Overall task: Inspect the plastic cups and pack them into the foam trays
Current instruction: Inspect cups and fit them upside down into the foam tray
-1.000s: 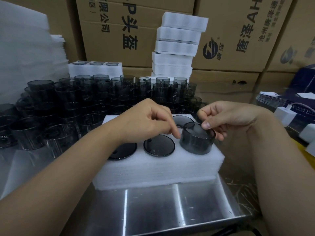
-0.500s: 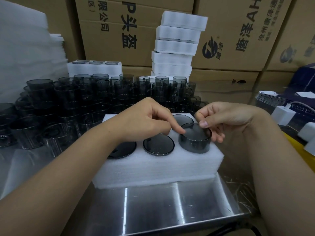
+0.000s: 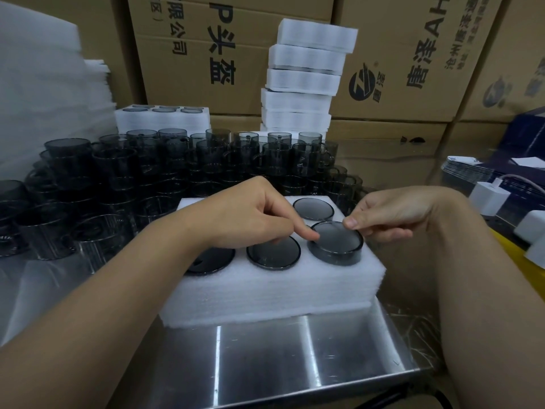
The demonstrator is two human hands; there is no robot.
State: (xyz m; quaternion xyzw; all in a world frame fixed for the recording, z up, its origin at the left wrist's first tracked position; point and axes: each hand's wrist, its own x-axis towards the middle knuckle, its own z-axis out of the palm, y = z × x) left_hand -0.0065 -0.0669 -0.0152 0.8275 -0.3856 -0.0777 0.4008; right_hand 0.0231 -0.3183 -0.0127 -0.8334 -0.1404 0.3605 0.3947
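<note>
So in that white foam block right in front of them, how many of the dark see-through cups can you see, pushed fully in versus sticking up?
Smoky grey plastic cups sunk flush: 3
Smoky grey plastic cup standing proud: 1
Total: 4 visible in the white foam tray; the left hand hides the rest of the back row.

Dim, cool light falls from above, leaving bright streaks of glare on the steel table. Wide-angle distortion bends the cartons toward the edges, and the foam pile at far left looks blurred.
</note>
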